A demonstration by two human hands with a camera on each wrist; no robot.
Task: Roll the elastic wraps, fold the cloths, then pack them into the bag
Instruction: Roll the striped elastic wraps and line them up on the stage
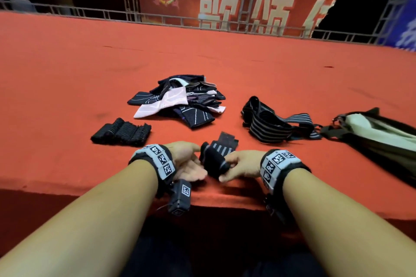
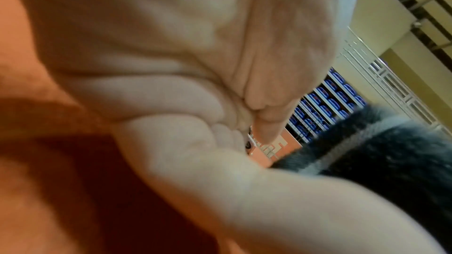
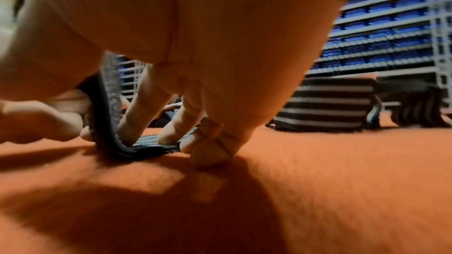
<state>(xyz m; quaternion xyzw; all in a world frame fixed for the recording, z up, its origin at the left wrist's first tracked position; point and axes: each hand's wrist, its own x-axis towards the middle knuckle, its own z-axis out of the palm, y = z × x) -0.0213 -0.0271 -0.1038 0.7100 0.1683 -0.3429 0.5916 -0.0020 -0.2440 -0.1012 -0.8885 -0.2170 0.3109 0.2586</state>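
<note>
The half-rolled wrap (image 1: 213, 159) sits at the near table (image 1: 67, 74) edge, my right hand (image 1: 242, 165) fingers (image 3: 171, 130) curled on it, left hand (image 1: 190, 164) loosely open alongside; it's light, soft and springy, so I judge gripping the roll's ends keeps it tight.

Both forearms are bare; each wrist wears a black band (image 1: 284, 165) with grey square-code tags, a small black camera (image 1: 180, 197) hanging below.
</note>
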